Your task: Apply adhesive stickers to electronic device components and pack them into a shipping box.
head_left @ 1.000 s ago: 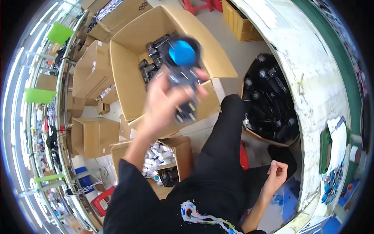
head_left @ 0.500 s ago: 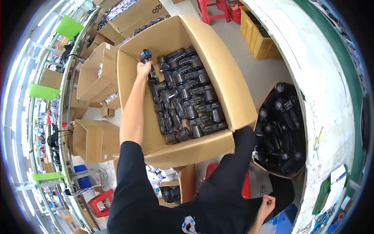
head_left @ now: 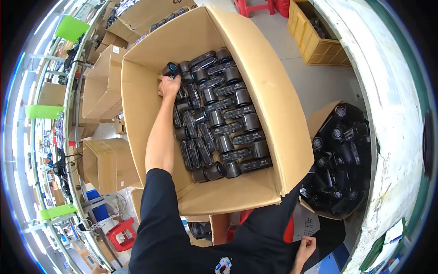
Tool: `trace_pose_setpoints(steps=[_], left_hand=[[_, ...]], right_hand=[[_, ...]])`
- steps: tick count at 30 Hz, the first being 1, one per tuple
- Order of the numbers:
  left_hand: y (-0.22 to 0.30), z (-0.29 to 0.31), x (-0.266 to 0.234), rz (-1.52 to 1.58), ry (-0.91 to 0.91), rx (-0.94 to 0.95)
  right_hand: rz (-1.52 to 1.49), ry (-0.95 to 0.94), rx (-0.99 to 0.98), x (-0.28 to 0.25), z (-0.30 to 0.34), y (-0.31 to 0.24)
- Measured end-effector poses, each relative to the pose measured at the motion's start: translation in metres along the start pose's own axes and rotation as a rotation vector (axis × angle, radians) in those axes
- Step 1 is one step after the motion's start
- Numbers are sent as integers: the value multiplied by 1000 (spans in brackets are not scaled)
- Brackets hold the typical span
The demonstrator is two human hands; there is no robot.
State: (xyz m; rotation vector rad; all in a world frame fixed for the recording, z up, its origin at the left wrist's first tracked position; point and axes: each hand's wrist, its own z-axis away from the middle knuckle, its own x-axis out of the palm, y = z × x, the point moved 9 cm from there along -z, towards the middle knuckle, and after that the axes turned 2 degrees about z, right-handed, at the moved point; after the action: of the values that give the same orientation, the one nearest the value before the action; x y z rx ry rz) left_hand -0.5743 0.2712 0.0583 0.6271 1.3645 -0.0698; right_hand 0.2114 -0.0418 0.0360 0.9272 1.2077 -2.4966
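A large open cardboard box (head_left: 276,114) stands before me, with several black handheld fans (head_left: 223,104) packed in rows on its bottom. My left hand (head_left: 169,86) reaches in at the far left and is closed round one more black handheld fan (head_left: 170,69). The round head of that fan shows past my knuckles, beside the packed ones; my fingers hide most of its handle. Low on the right, by my leg, my right hand (head_left: 306,249) is loosely curled, and I see nothing in it.
On the right, another carton lined with a black bag holds more black fans (head_left: 337,155), next to a white worktop (head_left: 365,68). A yellow crate (head_left: 319,48) and a red stool (head_left: 255,6) stand farther off. Cartons (head_left: 107,162) and shelving line the left.
My left hand has lowered the fan deeper into the box, at the far end of the left row. The whole view has shifted slightly. My right hand stays curled by my leg.
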Motion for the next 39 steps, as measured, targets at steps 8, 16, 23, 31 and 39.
trace_pose_setpoints(steps=[8, 16, 23, 31, 39], left_hand=[[-9, -14, -1, 45, -33, 118], [25, 1, -17, -234, 48, 298], [33, -2, -3, -369, -41, 291], [26, 0, 5, -301, -27, 296], [15, -19, 18, -398, -112, 285]], right_hand=[[-12, -43, -46, 12, -1, -12], [-24, -7, -27, 5, 0, -9], [-31, 5, -7, 14, 1, -4], [-13, -8, -30, 13, -3, -2], [6, -32, -21, 11, -8, 2]])
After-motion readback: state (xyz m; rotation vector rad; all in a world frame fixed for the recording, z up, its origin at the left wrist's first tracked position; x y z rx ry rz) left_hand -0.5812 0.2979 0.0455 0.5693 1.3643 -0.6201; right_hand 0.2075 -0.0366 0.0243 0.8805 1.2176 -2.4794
